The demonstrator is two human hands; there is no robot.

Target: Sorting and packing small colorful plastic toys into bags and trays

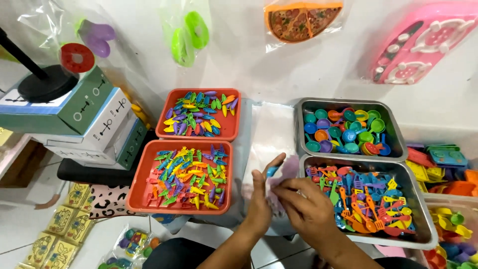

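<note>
My left hand (pixel 259 201) and my right hand (pixel 306 209) meet over a stack of clear plastic bags (pixel 266 134) between the trays. Both pinch a small clear bag (pixel 284 172) with purple and blue toy pieces showing inside. A blue piece (pixel 272 172) sticks up by my left fingers. Just right of my right hand is a metal tray (pixel 420 219) full of small coloured toy utensils.
Two orange trays (pixel 144 197) (pixel 236 129) on the left hold small coloured toy pieces. A metal tray (pixel 388 117) at the back right holds toy pans. Stacked boxes (pixel 99 119) stand far left. Bagged toys hang on the wall; more toys lie at the right edge.
</note>
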